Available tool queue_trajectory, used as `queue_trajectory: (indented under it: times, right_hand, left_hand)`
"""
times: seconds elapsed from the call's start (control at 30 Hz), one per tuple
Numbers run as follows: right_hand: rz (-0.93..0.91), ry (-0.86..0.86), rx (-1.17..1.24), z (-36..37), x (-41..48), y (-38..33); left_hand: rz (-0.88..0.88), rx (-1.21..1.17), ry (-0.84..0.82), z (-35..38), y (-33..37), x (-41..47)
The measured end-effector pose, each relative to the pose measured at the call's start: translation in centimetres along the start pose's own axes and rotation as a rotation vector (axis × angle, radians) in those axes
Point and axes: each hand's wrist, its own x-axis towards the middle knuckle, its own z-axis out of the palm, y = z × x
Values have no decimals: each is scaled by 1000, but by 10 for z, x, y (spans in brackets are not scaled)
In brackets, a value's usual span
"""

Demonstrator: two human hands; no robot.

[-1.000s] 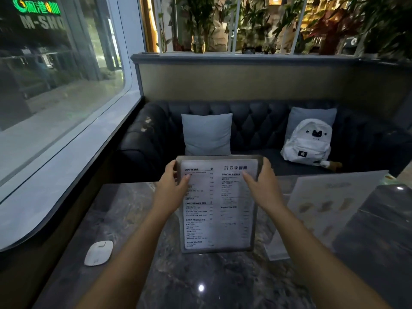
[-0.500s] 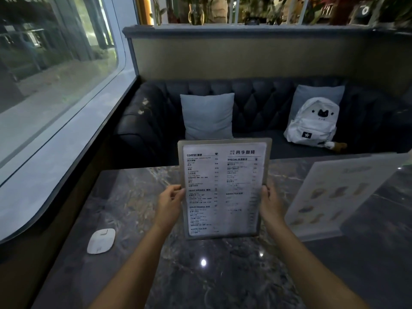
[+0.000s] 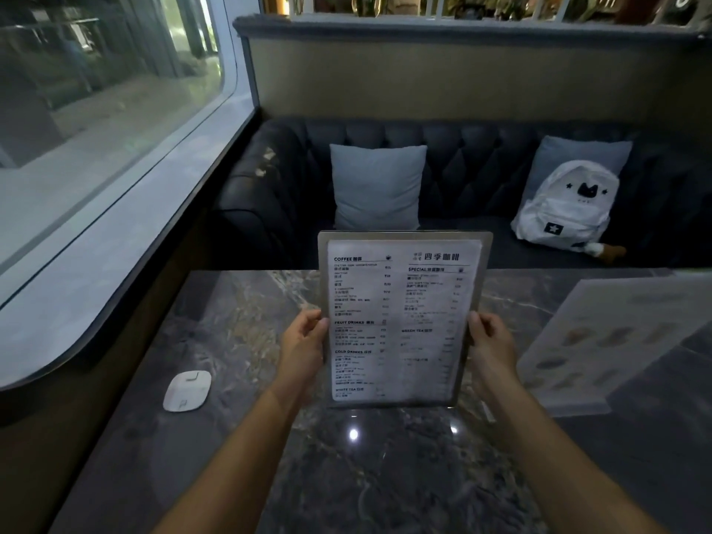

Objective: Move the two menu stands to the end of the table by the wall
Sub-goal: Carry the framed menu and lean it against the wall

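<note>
A clear-framed drinks menu stand with black print stands upright over the middle of the dark marble table. My left hand grips its left edge and my right hand grips its right edge, both at mid height. Its bottom edge is at or just above the tabletop; I cannot tell if it touches. A second menu stand, a clear sheet with pale food pictures, leans on the table to the right, apart from both hands.
A small white rounded device lies near the table's left edge by the window wall. Behind the table runs a dark tufted sofa with two grey cushions and a white backpack.
My hands slid from the top of the drinks menu down to its side edges. The menu now stands more upright and my view has tilted down.
</note>
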Motion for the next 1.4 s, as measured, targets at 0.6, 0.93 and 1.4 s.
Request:
queue_trajectory:
  times: [0.6,0.93,1.4]
  right_hand:
    - [-19,-596,88,98,-107,-24]
    - [58,-957,65,150,-196,-7]
    - [155,-1160,17,162,-262,8]
  left_hand:
    - [-10,-40,551,-130,35,-154]
    - [12,-160,977,-171,19,-278]
    - [30,-337,1227,-168,-15,-356]
